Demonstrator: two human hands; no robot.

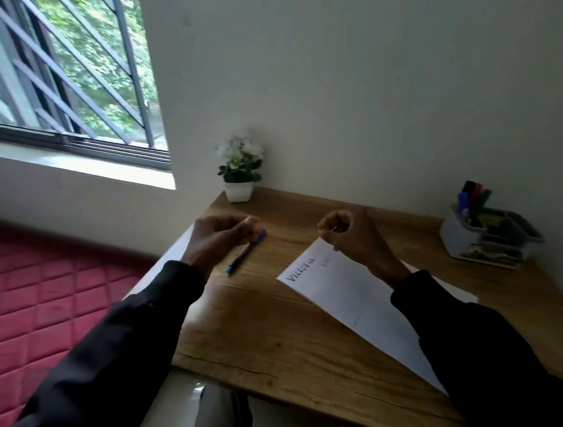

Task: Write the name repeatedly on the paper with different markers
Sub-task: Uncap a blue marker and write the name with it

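Note:
A white paper (358,297) lies slanted on the wooden table (279,336), with one name written in dark ink near its far left edge and a small mark beside it. A dark marker (240,257) with a blue end lies slanted left of the paper. My left hand (220,240) is curled over its far blue end, and thumb and fingers seem to pinch it. My right hand (349,234) hovers over the paper's far corner with fingers curled and nothing visible in them.
A grey desk organiser (494,239) at the table's back right holds several coloured markers (473,195). A small white pot of white flowers (239,173) stands against the wall at the back left. Left of the table are a window and a red quilted surface (35,304).

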